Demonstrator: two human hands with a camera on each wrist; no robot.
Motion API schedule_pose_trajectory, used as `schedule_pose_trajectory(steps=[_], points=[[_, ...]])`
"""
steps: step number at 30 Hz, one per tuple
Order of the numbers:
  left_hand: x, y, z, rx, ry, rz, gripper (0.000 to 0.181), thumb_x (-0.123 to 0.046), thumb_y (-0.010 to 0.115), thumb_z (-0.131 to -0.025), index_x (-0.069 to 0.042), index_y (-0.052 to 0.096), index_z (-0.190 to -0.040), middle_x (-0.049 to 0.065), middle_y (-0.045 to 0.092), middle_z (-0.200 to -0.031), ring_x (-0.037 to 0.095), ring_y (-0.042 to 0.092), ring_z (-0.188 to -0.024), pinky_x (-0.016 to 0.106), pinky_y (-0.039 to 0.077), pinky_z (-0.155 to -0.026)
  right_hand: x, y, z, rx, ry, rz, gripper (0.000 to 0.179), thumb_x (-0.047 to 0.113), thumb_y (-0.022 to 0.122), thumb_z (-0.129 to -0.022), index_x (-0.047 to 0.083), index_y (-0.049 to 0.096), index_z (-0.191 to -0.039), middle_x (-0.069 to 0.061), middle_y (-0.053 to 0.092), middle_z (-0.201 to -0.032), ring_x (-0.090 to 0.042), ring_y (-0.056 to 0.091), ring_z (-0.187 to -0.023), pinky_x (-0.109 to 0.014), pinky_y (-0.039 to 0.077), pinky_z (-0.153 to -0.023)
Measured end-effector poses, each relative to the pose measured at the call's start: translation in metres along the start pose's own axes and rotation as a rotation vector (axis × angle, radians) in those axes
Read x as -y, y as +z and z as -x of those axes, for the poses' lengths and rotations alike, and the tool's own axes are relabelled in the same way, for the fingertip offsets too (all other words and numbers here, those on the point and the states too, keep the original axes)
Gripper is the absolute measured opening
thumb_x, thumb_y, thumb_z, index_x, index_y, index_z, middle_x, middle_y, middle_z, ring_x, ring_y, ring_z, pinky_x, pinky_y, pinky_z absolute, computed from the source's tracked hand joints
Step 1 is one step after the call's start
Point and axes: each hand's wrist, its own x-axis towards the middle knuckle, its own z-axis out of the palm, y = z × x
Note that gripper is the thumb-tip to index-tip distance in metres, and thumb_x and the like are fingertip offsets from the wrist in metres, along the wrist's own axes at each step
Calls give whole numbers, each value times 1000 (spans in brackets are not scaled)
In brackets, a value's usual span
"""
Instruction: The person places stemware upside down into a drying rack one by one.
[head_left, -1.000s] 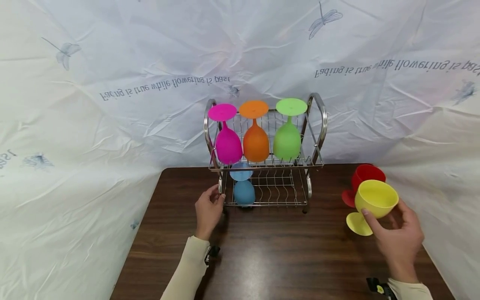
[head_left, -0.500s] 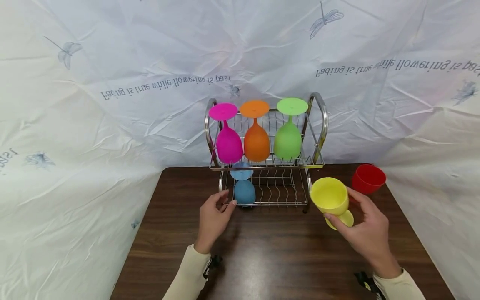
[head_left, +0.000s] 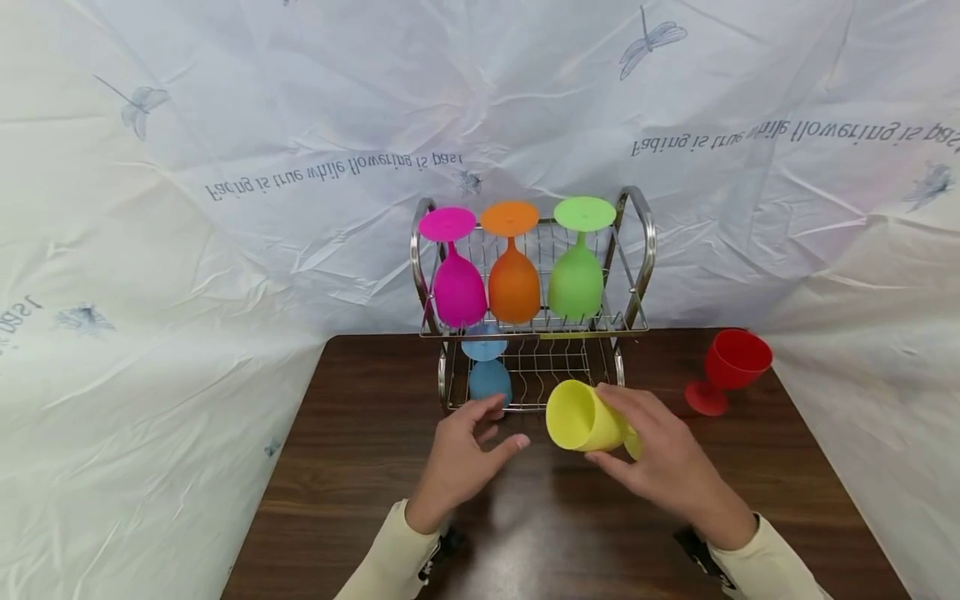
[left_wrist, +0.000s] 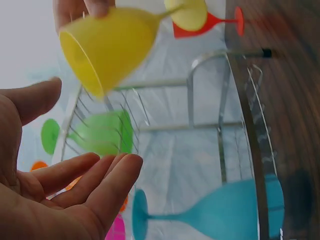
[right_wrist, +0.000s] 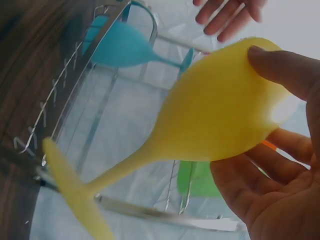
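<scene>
A yellow goblet [head_left: 581, 417] is tipped on its side in front of the rack, its mouth facing left. My right hand [head_left: 663, 454] holds it by the bowl, thumb on one side and fingers on the other, as the right wrist view shows. The goblet's foot [right_wrist: 75, 192] points away from the palm. My left hand [head_left: 468, 454] is just left of the goblet's mouth, fingers spread apart and holding nothing. Behind that hand a blue goblet [head_left: 489, 382] stands upside down on the rack's lower tier, partly covered by the fingers.
The two-tier metal wire rack [head_left: 637, 250] stands against the draped sheet. Its upper tier bears upside-down pink [head_left: 459, 292], orange [head_left: 513, 287] and green [head_left: 576, 283] goblets. A red goblet [head_left: 738, 358] stands upright at the right of the dark wooden table [head_left: 337, 467].
My right hand has carried the yellow goblet leftward from beside the red one and tipped it over. My left hand has left the rack's side and moved right, towards the goblet.
</scene>
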Motion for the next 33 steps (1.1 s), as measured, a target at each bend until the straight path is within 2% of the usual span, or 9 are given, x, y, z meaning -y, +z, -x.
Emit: schedule_pose_trajectory(steps=[1,3,4,8,13,17,22,27,33], points=[[-3,2,0,12,8,-4,68,-43,88,-88,-16,64,-146,1,68,-139,18,69,-125,36,61,-100,3,2,-2,17,-19,15,89,38,102,-67,3,65,-140,-12,67,-136,-28,66,-119,-6,35,-115],[-6,5,1,31,22,-5,71,-43,89,-86,-16,63,-147,0,68,-139,19,68,-125,36,61,-99,7,5,-6,47,-57,54,91,34,104,-63,4,65,-139,-10,67,-136,-27,66,-119,-15,48,-110],[-8,7,1,40,28,-6,73,-43,90,-85,-17,63,-147,0,68,-139,20,68,-125,36,61,-99,9,6,-8,59,-76,64,95,24,106,-56,4,65,-139,-10,66,-137,-27,66,-119,-21,54,-107],[-9,14,0,67,52,-28,80,-45,91,-83,-17,59,-151,1,66,-142,23,67,-127,31,60,-100,16,13,-12,87,-137,91,94,25,107,-55,2,66,-137,-10,66,-136,-27,67,-118,-44,64,-91],[-9,19,1,85,70,-43,90,-48,91,-82,-13,54,-155,3,63,-146,22,64,-131,30,59,-102,23,20,-14,121,-171,77,91,25,106,-60,2,66,-137,-11,66,-136,-26,67,-119,-43,64,-92],[-11,21,3,90,55,-32,92,-48,92,-81,-13,52,-156,3,62,-147,21,64,-132,29,61,-98,27,23,-13,153,-179,81,88,26,105,-63,2,65,-138,-11,65,-136,-25,66,-120,-40,64,-93],[-12,21,3,95,29,-15,89,-48,91,-82,-14,53,-156,3,60,-149,23,63,-133,32,63,-94,30,25,-14,145,-196,81,86,25,104,-65,0,65,-137,-13,66,-135,-27,66,-120,-39,63,-95],[-11,22,3,94,10,1,85,-48,90,-83,-16,55,-154,0,60,-149,21,62,-134,31,62,-94,31,25,-12,148,-172,70,85,26,103,-65,2,66,-137,-12,66,-135,-27,66,-121,-39,63,-94],[-9,22,2,71,23,52,81,-43,90,-83,-17,57,-152,-1,62,-145,21,63,-130,33,63,-92,29,26,-10,125,-141,40,87,24,104,-64,3,66,-139,-10,65,-139,-26,65,-123,-39,63,-94]])
